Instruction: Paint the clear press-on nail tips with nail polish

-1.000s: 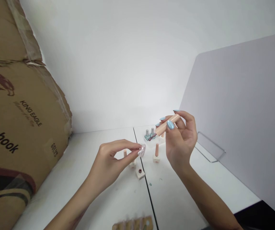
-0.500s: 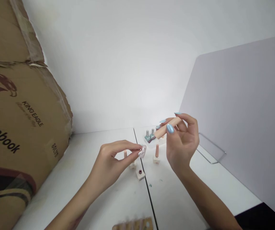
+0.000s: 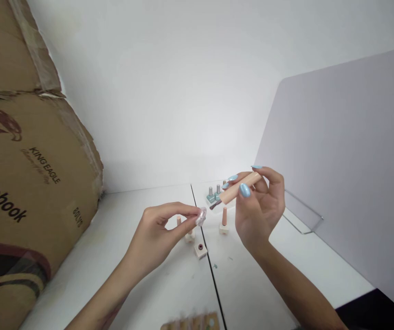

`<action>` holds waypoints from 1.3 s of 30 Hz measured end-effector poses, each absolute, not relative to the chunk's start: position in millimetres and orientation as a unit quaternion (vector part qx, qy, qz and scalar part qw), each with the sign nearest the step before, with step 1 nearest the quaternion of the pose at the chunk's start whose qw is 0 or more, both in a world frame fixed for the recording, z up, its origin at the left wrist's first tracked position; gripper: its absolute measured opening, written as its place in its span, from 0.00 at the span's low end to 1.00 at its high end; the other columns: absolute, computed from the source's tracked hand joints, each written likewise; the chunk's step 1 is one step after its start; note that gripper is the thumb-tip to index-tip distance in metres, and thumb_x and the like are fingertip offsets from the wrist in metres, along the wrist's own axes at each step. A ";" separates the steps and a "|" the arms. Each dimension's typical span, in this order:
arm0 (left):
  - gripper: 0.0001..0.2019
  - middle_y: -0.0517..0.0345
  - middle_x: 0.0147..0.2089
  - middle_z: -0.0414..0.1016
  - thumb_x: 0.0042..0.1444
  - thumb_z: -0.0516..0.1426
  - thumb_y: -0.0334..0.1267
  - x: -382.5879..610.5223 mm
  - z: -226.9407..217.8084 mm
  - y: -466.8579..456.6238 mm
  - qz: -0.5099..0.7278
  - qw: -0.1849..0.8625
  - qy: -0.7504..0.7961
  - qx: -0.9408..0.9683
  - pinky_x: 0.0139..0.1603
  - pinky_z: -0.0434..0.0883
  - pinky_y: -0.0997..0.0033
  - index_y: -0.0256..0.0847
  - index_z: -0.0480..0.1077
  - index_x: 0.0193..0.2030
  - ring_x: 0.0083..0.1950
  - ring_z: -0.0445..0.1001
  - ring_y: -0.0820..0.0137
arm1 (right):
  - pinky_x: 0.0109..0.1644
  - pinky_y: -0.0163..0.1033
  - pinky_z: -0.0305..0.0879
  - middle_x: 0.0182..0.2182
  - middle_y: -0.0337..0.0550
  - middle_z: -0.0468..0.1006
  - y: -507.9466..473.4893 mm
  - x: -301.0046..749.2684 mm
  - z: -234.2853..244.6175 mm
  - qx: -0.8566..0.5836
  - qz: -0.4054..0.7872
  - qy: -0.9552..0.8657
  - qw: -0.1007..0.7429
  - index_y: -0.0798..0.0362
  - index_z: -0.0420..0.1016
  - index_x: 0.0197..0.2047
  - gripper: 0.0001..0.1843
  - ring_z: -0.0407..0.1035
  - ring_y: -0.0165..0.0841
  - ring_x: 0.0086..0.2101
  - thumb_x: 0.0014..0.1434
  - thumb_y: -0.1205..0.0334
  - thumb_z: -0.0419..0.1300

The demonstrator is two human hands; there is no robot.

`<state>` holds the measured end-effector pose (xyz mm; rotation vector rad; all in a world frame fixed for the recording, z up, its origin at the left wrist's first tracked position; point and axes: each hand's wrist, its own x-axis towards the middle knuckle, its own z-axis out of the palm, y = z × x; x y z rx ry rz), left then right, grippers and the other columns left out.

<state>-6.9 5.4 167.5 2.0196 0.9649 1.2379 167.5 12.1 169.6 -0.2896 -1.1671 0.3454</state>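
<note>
Above the white table (image 3: pixel 123 220), the right hand (image 3: pixel 259 213) grips a peach cylindrical nail-polish brush cap (image 3: pixel 240 187) between thumb and fingers, its long axis slanting, dark bristles pointing down-left toward small teal polish bottles (image 3: pixel 211 195). The left hand (image 3: pixel 157 236) pinches a pearly translucent piece (image 3: pixel 201 216).

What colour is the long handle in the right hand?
The handle is pale peach; it shows best in the head view.

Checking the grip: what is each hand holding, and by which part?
Right hand: peach brush handle, by its middle. Left hand: small pearly translucent piece, by its edge.
</note>
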 end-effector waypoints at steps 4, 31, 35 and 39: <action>0.04 0.60 0.34 0.84 0.57 0.62 0.38 -5.8 168.6 4.7 0.461 0.294 0.358 0.757 0.36 0.71 0.72 0.46 0.81 0.35 0.34 0.78 0.68 | 0.35 0.43 0.78 0.28 0.34 0.77 9.5 164.7 168.7 -0.079 0.158 -0.606 0.776 0.47 0.69 0.47 0.16 0.75 0.31 0.31 0.57 0.72 0.60; 0.05 0.57 0.34 0.84 0.57 0.62 0.37 -7.8 173.0 5.1 0.468 0.325 0.354 0.742 0.36 0.73 0.71 0.44 0.81 0.33 0.35 0.78 0.67 | 0.32 0.41 0.77 0.29 0.35 0.77 8.3 161.4 168.3 -0.100 0.156 -0.561 0.807 0.46 0.68 0.47 0.15 0.74 0.30 0.29 0.57 0.69 0.60; 0.05 0.58 0.33 0.83 0.57 0.62 0.38 -7.3 172.9 3.1 0.468 0.316 0.352 0.747 0.36 0.73 0.72 0.44 0.81 0.33 0.34 0.78 0.68 | 0.35 0.42 0.77 0.28 0.34 0.77 9.7 161.0 168.1 -0.081 0.147 -0.580 0.797 0.47 0.69 0.47 0.16 0.75 0.30 0.30 0.57 0.73 0.60; 0.05 0.58 0.35 0.84 0.57 0.62 0.37 -9.5 170.0 3.2 0.468 0.303 0.358 0.749 0.37 0.73 0.73 0.45 0.81 0.33 0.35 0.78 0.68 | 0.39 0.43 0.78 0.30 0.35 0.76 14.5 164.1 167.1 -0.152 0.177 -0.505 0.831 0.47 0.68 0.47 0.15 0.76 0.31 0.34 0.58 0.71 0.60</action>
